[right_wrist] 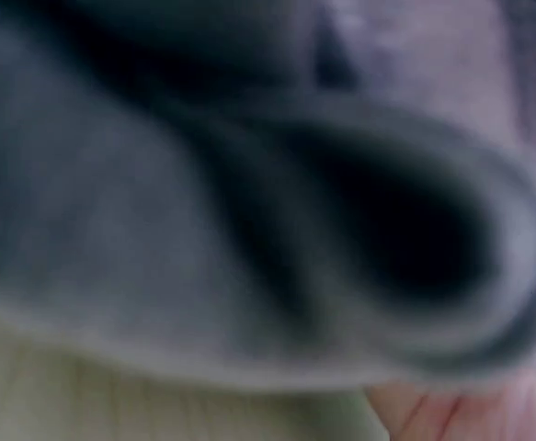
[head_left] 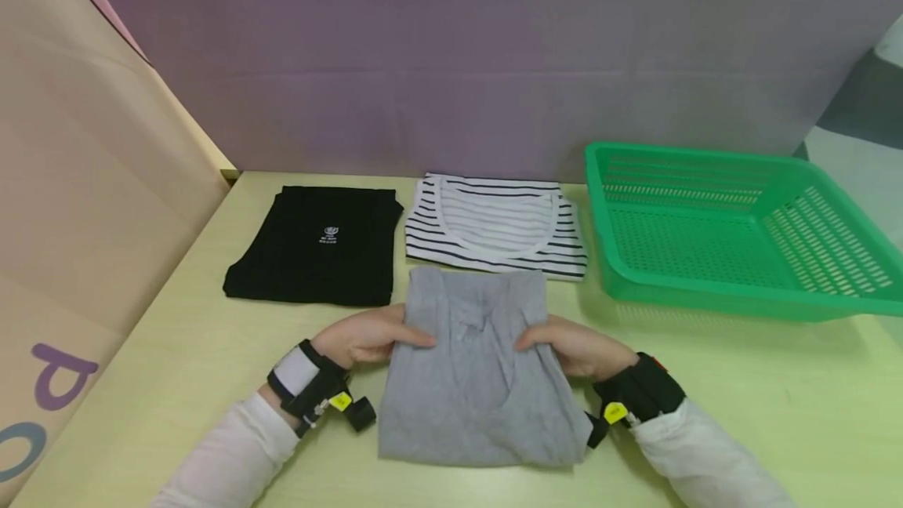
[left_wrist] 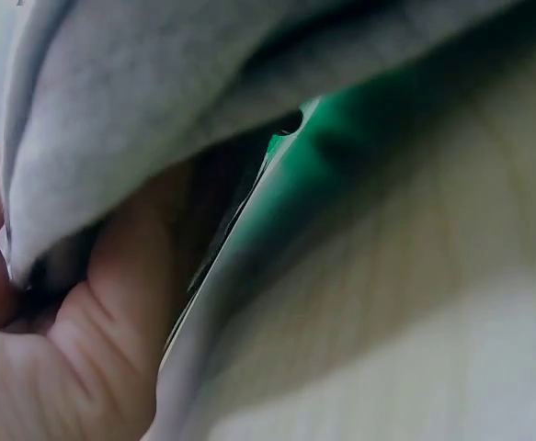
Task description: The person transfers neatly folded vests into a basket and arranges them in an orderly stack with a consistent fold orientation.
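A folded grey garment (head_left: 480,398) is held between the two hands at the front middle of the table in the head view. My left hand (head_left: 370,335) grips its left side, thumb on top and fingers hidden beneath the cloth. On the opposite side my right hand (head_left: 582,345) grips it the same way. In the left wrist view the grey cloth (left_wrist: 130,101) hangs over the curled fingers, raised above the wooden surface. The right wrist view is blurred; a rolled fold of grey cloth (right_wrist: 93,220) fills most of it, with part of the palm (right_wrist: 479,413) below.
Behind the grey garment lies a folded white top with dark stripes (head_left: 497,226). To its left is a folded black garment (head_left: 317,245) with a small white print. A green plastic basket (head_left: 705,296) stands at the back right. A purple-grey cloth wall (head_left: 480,61) closes off the back.
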A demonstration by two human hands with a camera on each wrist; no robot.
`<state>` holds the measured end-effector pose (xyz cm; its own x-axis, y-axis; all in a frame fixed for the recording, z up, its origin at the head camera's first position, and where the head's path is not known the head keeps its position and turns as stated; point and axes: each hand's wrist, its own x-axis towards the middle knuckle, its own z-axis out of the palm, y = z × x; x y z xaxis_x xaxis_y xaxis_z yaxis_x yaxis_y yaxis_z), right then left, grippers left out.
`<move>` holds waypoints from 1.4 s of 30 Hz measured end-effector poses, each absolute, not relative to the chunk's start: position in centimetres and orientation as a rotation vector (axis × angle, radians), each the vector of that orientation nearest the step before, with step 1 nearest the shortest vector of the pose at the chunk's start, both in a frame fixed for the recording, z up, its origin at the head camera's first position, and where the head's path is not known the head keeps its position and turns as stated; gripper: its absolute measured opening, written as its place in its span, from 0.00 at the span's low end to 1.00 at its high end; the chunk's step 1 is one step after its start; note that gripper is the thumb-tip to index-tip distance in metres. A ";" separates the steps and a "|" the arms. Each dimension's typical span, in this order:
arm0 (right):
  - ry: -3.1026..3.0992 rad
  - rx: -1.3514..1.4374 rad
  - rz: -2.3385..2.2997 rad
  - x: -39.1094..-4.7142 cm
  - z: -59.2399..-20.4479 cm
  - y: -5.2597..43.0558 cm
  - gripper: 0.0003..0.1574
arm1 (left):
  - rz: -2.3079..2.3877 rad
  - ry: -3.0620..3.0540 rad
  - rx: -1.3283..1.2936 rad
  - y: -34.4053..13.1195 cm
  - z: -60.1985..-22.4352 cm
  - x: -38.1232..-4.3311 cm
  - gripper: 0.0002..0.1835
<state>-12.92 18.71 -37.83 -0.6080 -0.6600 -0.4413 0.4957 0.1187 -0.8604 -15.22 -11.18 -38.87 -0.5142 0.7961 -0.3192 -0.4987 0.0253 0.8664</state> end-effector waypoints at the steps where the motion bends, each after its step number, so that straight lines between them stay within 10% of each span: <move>1: 1.508 -0.150 -1.654 -12.9 -37.8 18.7 0.38 | 1.671 1.331 0.343 -11.2 -38.9 -15.2 0.29; 42: 1.519 -0.342 -1.641 -13.3 -37.1 20.2 0.43 | 1.702 1.359 0.379 -11.9 -36.6 -14.9 0.28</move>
